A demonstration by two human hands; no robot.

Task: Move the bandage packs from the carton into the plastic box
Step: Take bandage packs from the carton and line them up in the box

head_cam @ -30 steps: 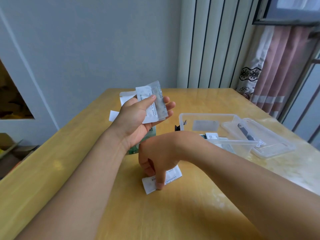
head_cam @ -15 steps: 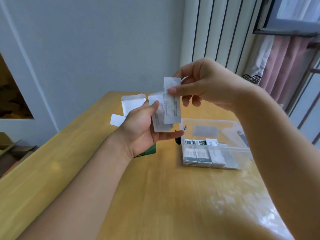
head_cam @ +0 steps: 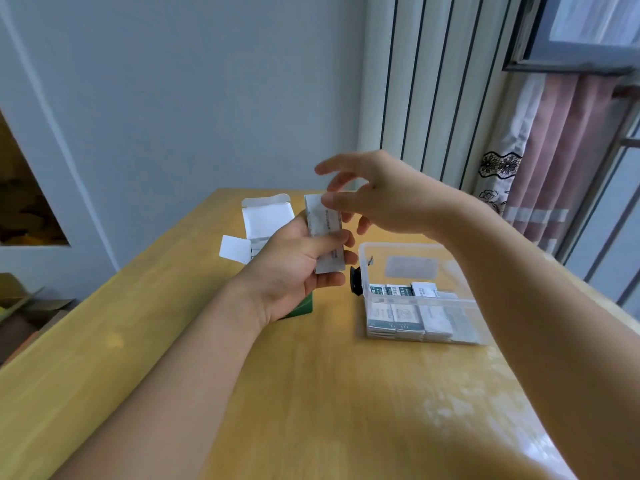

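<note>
White paper bandage packs [head_cam: 325,237], long axis near upright, held above the worktop [head_cam: 311,393] by left hand [head_cam: 294,271], fingers curled round them. Right hand [head_cam: 377,195] just beside, fingers spread, holding nothing. Carton [head_cam: 266,220] behind, flaps open. Plastic box [head_cam: 415,247] right, part-filled with packs.

- honestly nothing here is readable
- the bandage packs [head_cam: 325,233] held in the left hand [head_cam: 294,271] have rows of small grey print, way too blurry to make out
- packs in the plastic box [head_cam: 415,303] show green-and-white labels [head_cam: 377,290] with tiny white marks, can't read those either
- carton [head_cam: 266,220] flaps are plain white inside, no print showing
</note>
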